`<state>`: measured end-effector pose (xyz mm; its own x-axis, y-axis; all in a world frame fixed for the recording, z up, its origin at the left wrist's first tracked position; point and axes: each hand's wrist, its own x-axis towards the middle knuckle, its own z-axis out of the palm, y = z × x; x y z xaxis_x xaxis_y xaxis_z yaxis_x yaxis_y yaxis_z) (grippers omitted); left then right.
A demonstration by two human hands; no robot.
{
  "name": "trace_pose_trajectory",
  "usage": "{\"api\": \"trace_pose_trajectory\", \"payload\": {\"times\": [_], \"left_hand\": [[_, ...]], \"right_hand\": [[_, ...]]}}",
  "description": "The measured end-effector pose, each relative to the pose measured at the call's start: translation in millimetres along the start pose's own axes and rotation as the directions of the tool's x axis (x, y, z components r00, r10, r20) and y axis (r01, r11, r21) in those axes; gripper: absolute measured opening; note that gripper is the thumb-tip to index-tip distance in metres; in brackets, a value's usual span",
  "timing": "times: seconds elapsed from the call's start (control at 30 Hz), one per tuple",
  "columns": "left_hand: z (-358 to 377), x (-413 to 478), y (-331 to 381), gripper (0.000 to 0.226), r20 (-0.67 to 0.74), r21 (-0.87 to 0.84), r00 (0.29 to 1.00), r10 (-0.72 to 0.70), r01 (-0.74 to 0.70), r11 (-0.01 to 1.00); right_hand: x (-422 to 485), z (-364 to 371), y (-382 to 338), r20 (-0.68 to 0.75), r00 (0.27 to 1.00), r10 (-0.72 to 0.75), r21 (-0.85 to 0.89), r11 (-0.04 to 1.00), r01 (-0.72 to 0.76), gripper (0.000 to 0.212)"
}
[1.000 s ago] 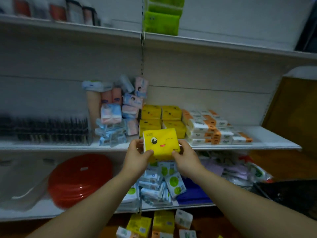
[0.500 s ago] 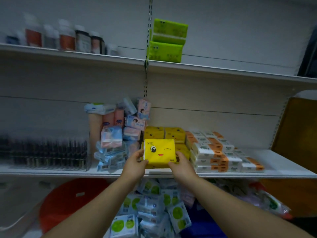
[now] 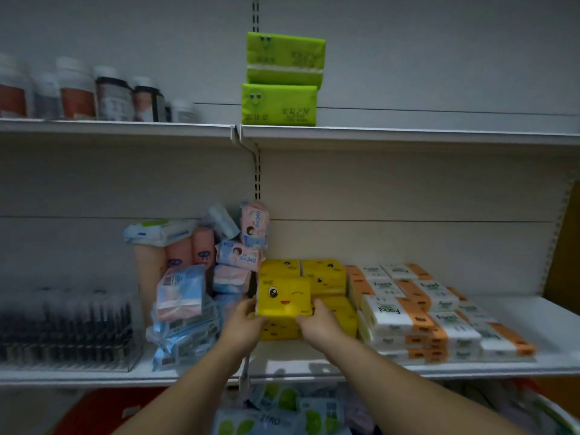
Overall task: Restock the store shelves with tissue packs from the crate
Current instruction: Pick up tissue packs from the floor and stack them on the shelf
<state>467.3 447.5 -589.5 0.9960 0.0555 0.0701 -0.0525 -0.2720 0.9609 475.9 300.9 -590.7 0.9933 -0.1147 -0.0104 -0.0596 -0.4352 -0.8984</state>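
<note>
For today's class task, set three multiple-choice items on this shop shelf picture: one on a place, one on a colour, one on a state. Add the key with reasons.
1. Where do the two green tissue packs stand?
A. on the upper shelf
B. on the floor
C. in a basket

2. What colour is the winking-face pack?
A. pink
B. yellow
C. blue

3. What do the left hand and the right hand do?
A. hang empty
B. both grip the winking-face pack
C. one points upward

Key:
1 A: they are stacked one on the other on that shelf.
2 B: its wrapper is yellow.
3 B: fingers curl on its two lower sides.
</note>
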Motion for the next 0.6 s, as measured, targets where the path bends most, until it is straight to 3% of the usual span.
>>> {"api": "trace_pose_trajectory", "payload": {"times": [0.2,0.37,0.5,0.6], "left_hand": [[-4,28,-6,0.031,-0.005,-0.015,0.999,-0.045,0.045,0.999],[-3,39,-13,0.06,0.059,0.045,0.998,-0.029,0.026,0.999],[-5,33,-19,0.067,0.079,0.068,0.997,0.006,-0.011,0.998],[-5,16,-21,0.058,0.104,0.095,0.993,0.05,-0.06,0.994]], "right_hand": [[23,17,-5,0.036,0.997,-0.069,0.093,0.993,0.066,0.045],[33,31,3,0.11,0.993,-0.034,0.123,0.992,0.02,0.083],[46,32,22,0.138,0.989,-0.049,0.096,0.995,0.036,0.093],[37,25,40,0.161,0.985,-0.068,0.022,0.998,0.065,0.094]]}}
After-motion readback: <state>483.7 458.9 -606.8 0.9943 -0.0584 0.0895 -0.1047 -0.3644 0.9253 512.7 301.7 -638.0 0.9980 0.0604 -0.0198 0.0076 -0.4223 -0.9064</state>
